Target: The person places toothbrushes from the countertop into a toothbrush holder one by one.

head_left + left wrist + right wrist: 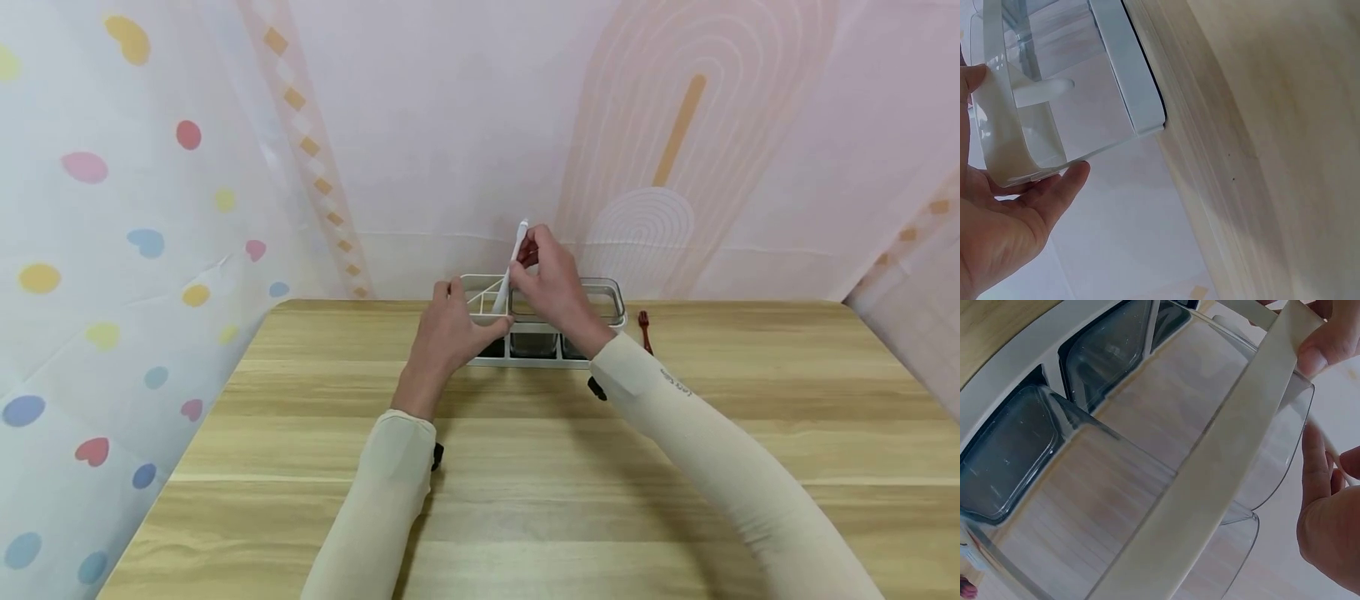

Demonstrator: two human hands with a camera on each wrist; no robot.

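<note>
Left hand gripping left end of white organizer rack; right hand pinching white utensil over it; far table edge.

Both sleeved arms reach forward, the left hand with fingers curled beside the raised, pinching right hand.

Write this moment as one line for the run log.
left hand: holds white organizer end | right hand: pinches white utensil over it | red fork: on table
</note>
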